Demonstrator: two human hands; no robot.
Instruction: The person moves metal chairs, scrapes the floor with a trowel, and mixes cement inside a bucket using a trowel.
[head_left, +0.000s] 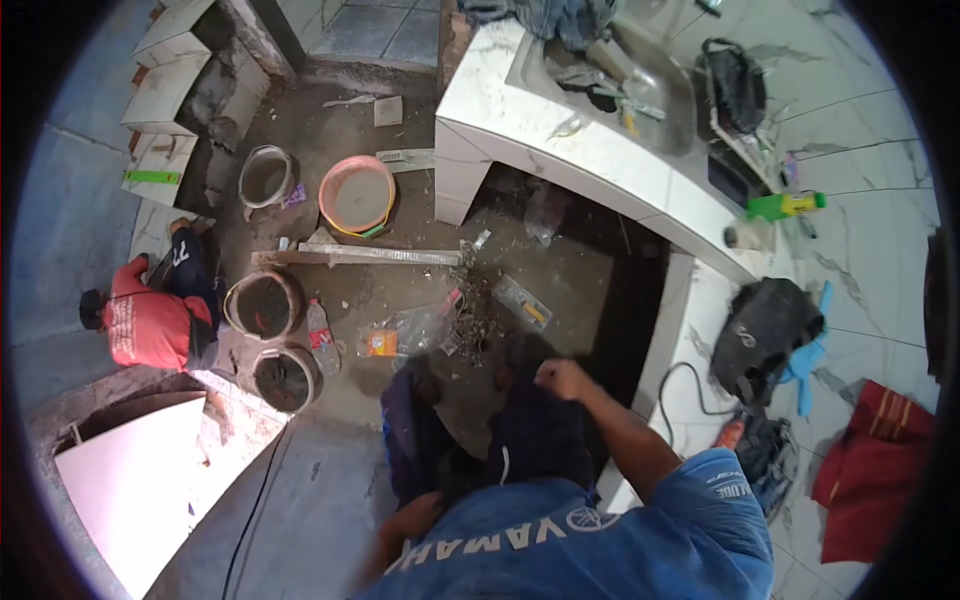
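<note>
My right hand (pixel 562 380) is over my right knee, its fingers curled closed; what they hold, if anything, is too small to make out. My left hand (pixel 425 508) lies against my left thigh by the hem of my blue shirt (pixel 540 545), its fingers hidden. Between and beyond my feet is a pile of debris (pixel 475 335) on the floor. A trowel-like tool with a yellow handle (pixel 535 312) lies right of the pile. To its left are a clear plastic bag (pixel 415 330) and a bottle with a red label (pixel 320 338).
Several buckets, including a pink one (pixel 357 196), stand at the left. A metal straightedge (pixel 380 256) lies across the floor. A co-worker in a red shirt (pixel 150 320) crouches at the far left. The white tiled counter (pixel 560 135) with a sink (pixel 670 100) curves along the right.
</note>
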